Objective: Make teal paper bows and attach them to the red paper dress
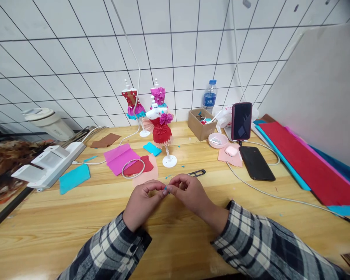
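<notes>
Pinching a tiny blue piece (166,188) at lower centre, the fingers of your left hand (146,200) and right hand (192,194) nearly meet.

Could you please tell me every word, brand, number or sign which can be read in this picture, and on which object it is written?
"冰": on the label of the water bottle; a second character follows it, too small to read surely.
White cup: lettering on its side, too blurred to read.
No other text can be made out.
</notes>
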Demonstrator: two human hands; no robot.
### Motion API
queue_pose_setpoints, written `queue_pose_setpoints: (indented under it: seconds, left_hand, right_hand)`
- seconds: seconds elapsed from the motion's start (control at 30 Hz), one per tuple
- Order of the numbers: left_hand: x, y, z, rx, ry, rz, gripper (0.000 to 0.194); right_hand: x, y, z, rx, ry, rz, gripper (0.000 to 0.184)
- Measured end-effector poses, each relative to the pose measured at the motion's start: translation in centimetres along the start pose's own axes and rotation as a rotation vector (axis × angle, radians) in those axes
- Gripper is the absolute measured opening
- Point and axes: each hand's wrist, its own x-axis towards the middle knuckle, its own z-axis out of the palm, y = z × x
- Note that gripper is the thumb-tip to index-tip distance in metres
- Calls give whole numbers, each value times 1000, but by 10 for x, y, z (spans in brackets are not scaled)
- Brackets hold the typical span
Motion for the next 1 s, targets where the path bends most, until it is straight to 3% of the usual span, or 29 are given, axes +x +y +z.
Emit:
queue_pose_setpoints:
  seconds: [0.1,0.2,0.3,0.47,0.6,0.8,1.0]
  left_hand:
    - [-1,-1,1,-56,-33,-8,22]
    - [-1,-5,2,-195,-47,-109,25]
    - [0,-7,2,-299,-14,-184,27]
    - [2,-5,1,-255,14,-147,24]
    - [2,-7,2,-248,12,-139,24]
    - [2,-10,1,-275,30,-170,26]
    - [2,-8,0,-238,-46,-160,28]
  right_hand:
    - [2,3,2,171,-55,126,24]
    - [6,5,1,296,-103,216,34]
    - [8,2,-5,224,-139,208,39]
    - [9,-2,-10,64,-128,226,25]
    - [8,-4,-8,78,-129,169,17]
    - [6,-2,-7,139,-182,253,23]
    - [9,2,-7,65,-106,138,14]
